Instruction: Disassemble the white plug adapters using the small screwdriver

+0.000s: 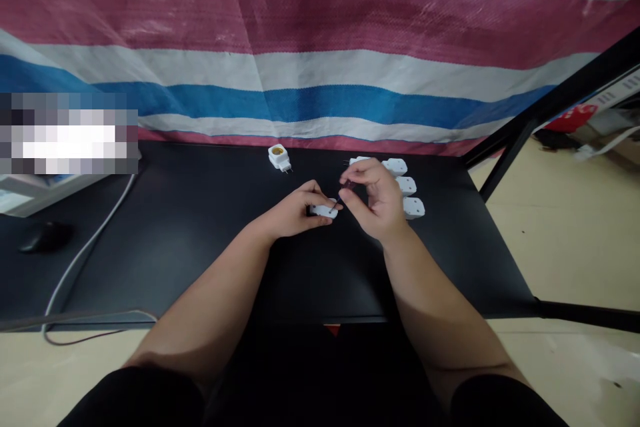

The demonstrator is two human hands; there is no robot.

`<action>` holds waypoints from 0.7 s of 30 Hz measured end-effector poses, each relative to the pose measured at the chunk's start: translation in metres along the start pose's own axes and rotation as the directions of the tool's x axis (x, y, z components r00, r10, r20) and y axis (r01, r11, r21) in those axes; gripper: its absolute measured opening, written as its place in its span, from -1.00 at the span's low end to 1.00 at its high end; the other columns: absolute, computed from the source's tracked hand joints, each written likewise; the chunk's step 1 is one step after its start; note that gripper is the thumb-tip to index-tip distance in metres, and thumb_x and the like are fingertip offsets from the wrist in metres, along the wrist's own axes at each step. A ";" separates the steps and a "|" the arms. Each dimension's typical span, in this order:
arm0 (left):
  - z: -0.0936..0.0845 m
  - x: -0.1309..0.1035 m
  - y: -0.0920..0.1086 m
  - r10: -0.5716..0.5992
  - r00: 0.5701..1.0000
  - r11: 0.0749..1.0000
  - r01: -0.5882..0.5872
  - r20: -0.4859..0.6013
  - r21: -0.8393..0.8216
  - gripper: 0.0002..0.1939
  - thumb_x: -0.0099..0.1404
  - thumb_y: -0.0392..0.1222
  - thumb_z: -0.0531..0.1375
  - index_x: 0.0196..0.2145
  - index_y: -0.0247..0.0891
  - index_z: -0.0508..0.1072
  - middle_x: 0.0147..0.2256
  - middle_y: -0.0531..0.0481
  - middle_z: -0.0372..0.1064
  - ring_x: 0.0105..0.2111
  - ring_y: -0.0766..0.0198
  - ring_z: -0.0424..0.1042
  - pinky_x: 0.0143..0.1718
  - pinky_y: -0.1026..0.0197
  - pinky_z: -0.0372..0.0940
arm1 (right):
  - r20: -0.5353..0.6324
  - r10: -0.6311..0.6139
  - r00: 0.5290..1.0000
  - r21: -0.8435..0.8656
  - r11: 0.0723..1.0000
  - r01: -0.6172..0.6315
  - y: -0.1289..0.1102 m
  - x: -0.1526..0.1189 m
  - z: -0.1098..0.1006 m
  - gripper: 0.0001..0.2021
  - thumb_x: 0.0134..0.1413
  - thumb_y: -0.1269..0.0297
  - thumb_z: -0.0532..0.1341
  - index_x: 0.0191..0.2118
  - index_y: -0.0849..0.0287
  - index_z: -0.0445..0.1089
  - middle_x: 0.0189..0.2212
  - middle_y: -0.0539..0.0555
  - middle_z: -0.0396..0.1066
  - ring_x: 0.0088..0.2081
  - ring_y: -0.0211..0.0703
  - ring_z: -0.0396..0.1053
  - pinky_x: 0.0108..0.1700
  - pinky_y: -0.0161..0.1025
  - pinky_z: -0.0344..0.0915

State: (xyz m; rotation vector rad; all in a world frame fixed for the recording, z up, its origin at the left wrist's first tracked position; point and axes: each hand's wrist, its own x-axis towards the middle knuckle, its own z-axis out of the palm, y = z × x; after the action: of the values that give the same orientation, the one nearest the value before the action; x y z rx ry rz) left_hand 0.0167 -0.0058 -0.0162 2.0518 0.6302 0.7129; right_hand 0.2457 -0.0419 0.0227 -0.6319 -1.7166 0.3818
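My left hand [297, 210] is closed around a small white plug adapter [326, 211] and keeps it on the black table. Between the fingertips of my right hand [375, 199] is a small screwdriver [349, 185] with a dark reddish handle. Its thin shaft slants down to the left, and the tip meets the top face of the adapter near a small dark hole. Several similar white adapters [413, 207] stand just behind and to the right of my right hand, which partly covers them.
Farther back lies another white plug adapter [279, 157] with a round brownish face and two prongs. A black mouse [46, 237] and a grey cable [90, 240] are at the left. A striped sheet [310, 27] hangs behind the black table [200, 267]; a black metal frame [545, 93] rises at the right.
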 end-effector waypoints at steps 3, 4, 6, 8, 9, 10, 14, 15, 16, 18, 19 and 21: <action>0.001 0.000 -0.002 0.033 0.999 0.999 -0.033 -0.011 -0.001 -0.71 0.38 -0.12 0.46 0.05 -0.11 0.72 -0.07 -0.10 0.35 -0.05 0.10 0.45 0.10 -0.04 0.44 | 0.109 0.079 0.991 0.119 0.989 -0.092 -0.004 -0.003 0.002 -0.75 0.46 0.38 0.25 0.13 -0.04 0.44 0.03 0.11 0.59 0.02 -0.02 0.64 0.01 0.06 0.64; 0.001 0.000 -0.002 0.034 0.999 0.999 -0.034 -0.013 0.001 -0.71 0.38 -0.12 0.46 0.05 -0.11 0.72 -0.07 -0.10 0.36 -0.04 0.10 0.45 0.11 -0.04 0.44 | 0.102 0.083 0.991 0.105 0.990 -0.094 -0.004 -0.004 0.003 -0.75 0.45 0.39 0.25 0.13 -0.03 0.45 0.02 0.10 0.60 0.01 -0.03 0.64 0.01 0.04 0.64; 0.001 -0.001 -0.001 0.016 1.000 1.000 -0.016 -0.006 0.006 -0.71 0.38 -0.11 0.46 0.04 -0.12 0.72 -0.07 -0.09 0.35 -0.09 0.12 0.46 0.05 -0.02 0.45 | 0.028 0.015 1.000 0.017 1.000 -0.015 -0.003 -0.002 0.003 -0.75 0.39 0.42 0.33 0.08 -0.02 0.48 -0.09 0.07 0.58 -0.10 -0.06 0.63 -0.08 -0.01 0.62; 0.001 -0.001 0.001 -0.006 1.000 1.000 0.006 0.000 0.003 -0.71 0.37 -0.10 0.47 0.03 -0.13 0.72 -0.09 -0.08 0.33 -0.13 0.16 0.47 -0.02 0.02 0.46 | -0.054 -0.090 0.995 -0.101 0.991 0.084 -0.002 0.002 0.003 -0.73 0.30 0.45 0.41 0.02 -0.02 0.48 -0.22 0.02 0.49 -0.22 -0.09 0.55 -0.19 -0.05 0.57; 0.001 -0.001 0.002 -0.008 1.000 1.000 0.008 0.001 0.002 -0.71 0.37 -0.09 0.47 0.02 -0.13 0.72 -0.09 -0.07 0.33 -0.14 0.16 0.47 -0.03 0.03 0.46 | -0.076 -0.130 0.989 -0.144 0.983 0.118 -0.002 0.003 0.003 -0.71 0.26 0.45 0.44 -0.01 -0.03 0.48 -0.25 0.00 0.45 -0.25 -0.10 0.51 -0.22 -0.06 0.54; 0.001 -0.001 0.003 -0.003 1.000 1.000 0.003 0.003 0.001 -0.72 0.36 -0.10 0.48 0.01 -0.13 0.72 -0.09 -0.07 0.34 -0.13 0.16 0.48 -0.01 0.03 0.46 | -0.078 -0.147 0.986 -0.163 0.978 0.133 -0.002 0.004 0.003 -0.71 0.24 0.44 0.45 -0.02 -0.03 0.47 -0.25 0.01 0.44 -0.25 -0.09 0.49 -0.23 -0.05 0.53; 0.002 0.001 0.003 0.026 1.000 0.999 -0.026 0.004 -0.025 -0.78 0.39 -0.12 0.46 -0.02 -0.14 0.72 0.03 -0.14 0.44 0.03 0.09 0.50 0.17 -0.04 0.42 | 0.062 -0.005 0.998 0.040 0.999 0.003 -0.007 0.002 0.003 -0.80 0.42 0.38 0.31 0.05 -0.03 0.44 -0.03 0.11 0.56 -0.03 -0.01 0.61 -0.07 0.04 0.63; 0.003 0.001 0.003 0.033 0.999 0.999 -0.033 0.001 -0.040 -0.80 0.41 -0.12 0.44 -0.03 -0.14 0.72 0.06 -0.15 0.45 0.07 0.08 0.50 0.21 -0.06 0.41 | 0.095 0.042 0.995 0.097 0.994 -0.051 -0.008 0.000 0.004 -0.80 0.46 0.38 0.25 0.08 -0.03 0.44 0.00 0.11 0.58 -0.01 -0.02 0.63 -0.04 0.04 0.64; 0.003 0.001 0.002 0.040 0.999 0.998 -0.040 0.002 -0.056 -0.83 0.43 -0.12 0.43 -0.05 -0.15 0.72 0.07 -0.16 0.46 0.10 0.07 0.50 0.23 -0.07 0.40 | 0.107 0.077 0.991 0.125 0.988 -0.091 -0.007 -0.001 0.004 -0.80 0.48 0.38 0.23 0.10 -0.02 0.45 -0.01 0.10 0.59 -0.02 -0.04 0.64 -0.03 0.03 0.65; 0.004 0.002 0.001 0.059 0.998 0.995 -0.058 0.009 -0.080 -0.84 0.46 -0.11 0.41 -0.06 -0.17 0.72 0.05 -0.17 0.49 0.08 0.09 0.53 0.20 -0.05 0.42 | 0.048 0.071 0.996 0.080 0.994 -0.075 -0.004 -0.002 0.005 -0.82 0.45 0.38 0.29 0.05 -0.02 0.48 -0.11 0.06 0.58 -0.11 -0.08 0.62 -0.07 0.00 0.63; 0.004 0.002 0.001 0.067 0.998 0.994 -0.065 0.014 -0.089 -0.83 0.46 -0.11 0.41 -0.05 -0.17 0.71 0.04 -0.16 0.50 0.06 0.10 0.54 0.18 -0.03 0.44 | -0.008 0.035 0.999 0.022 0.999 -0.034 -0.002 -0.002 0.006 -0.83 0.40 0.39 0.34 0.01 -0.03 0.50 -0.18 0.03 0.56 -0.17 -0.09 0.59 -0.11 -0.02 0.60; 0.004 0.002 0.001 0.077 0.997 0.992 -0.075 0.018 -0.104 -0.81 0.48 -0.09 0.40 -0.02 -0.16 0.71 0.02 -0.16 0.51 0.02 0.12 0.56 0.14 -0.02 0.45 | -0.102 -0.046 0.994 -0.100 0.994 0.036 0.001 0.000 0.007 -0.80 0.31 0.40 0.42 -0.06 -0.04 0.50 -0.28 -0.02 0.47 -0.25 -0.10 0.49 -0.18 -0.03 0.53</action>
State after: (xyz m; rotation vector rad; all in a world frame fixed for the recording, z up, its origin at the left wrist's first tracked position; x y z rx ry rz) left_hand 0.0213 -0.0071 -0.0164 1.9940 0.4944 0.7500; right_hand 0.2396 -0.0407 0.0201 -0.6747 -1.6534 0.2327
